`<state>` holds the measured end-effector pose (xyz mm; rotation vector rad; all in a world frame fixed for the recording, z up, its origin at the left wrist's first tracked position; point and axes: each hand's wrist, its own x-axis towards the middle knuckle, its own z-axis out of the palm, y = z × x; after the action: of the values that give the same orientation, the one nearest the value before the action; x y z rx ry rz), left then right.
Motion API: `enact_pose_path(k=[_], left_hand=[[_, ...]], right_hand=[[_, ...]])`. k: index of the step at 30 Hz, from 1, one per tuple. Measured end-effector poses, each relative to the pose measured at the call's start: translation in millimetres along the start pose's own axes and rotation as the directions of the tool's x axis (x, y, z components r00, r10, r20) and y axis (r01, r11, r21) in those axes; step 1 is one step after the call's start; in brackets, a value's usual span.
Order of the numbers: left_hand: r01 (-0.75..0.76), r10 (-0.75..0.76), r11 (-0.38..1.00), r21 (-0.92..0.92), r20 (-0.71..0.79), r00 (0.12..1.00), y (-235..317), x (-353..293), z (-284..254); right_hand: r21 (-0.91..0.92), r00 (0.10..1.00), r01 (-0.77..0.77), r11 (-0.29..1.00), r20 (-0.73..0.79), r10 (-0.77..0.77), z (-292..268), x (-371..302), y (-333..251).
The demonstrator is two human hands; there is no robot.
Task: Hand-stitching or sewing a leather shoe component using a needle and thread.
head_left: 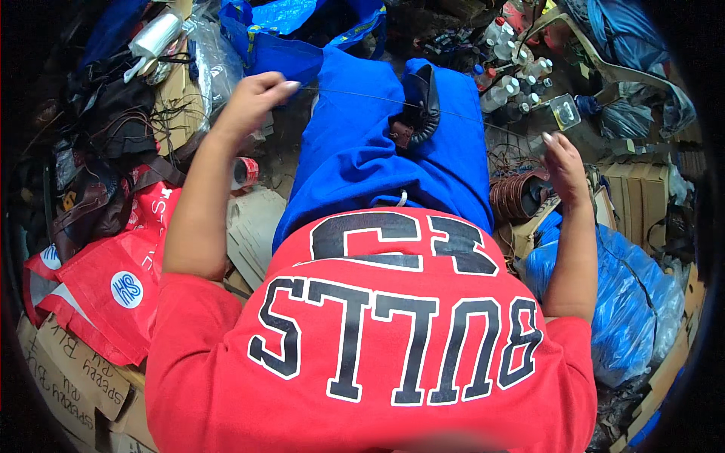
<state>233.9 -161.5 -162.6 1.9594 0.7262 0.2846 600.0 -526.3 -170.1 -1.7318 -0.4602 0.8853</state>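
A black shoe [427,98] with a ridged curved edge stands between my knees, on blue trousers. Near its lower end sits a small brown piece [402,132], partly in shadow. A thin dark thread [351,93] stretches out from both sides of the shoe. To the left, my left hand [260,100] is raised with the fingers closed at the thread's end. My right hand [564,164] is up on the other side, its fingers pinched together where the thread's faint right part runs. Both hands are well apart from the shoe.
A blue bag [283,45] lies beyond my knees. Several small bottles [521,83] stand at the far right. Coiled brown strips [517,198] and a blue plastic bundle [623,294] lie by my right arm. On the left are a red bag [98,294] and cardboard [75,370].
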Motion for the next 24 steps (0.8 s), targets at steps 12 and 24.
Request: enact_pose_path(k=[12,24], left_hand=[[-0.571,0.578,0.78,0.255,0.054,0.814,58.9,48.5,93.1],[-0.275,0.22,0.961,0.012,0.566,0.795,84.6,94.5,132.3]], right_hand=[[-0.372,0.934,0.312,0.874,0.287,-0.212,45.5,17.0,-28.9],[-0.503,0.733,0.676,0.539,0.532,-0.423,115.8,40.1,-62.4]])
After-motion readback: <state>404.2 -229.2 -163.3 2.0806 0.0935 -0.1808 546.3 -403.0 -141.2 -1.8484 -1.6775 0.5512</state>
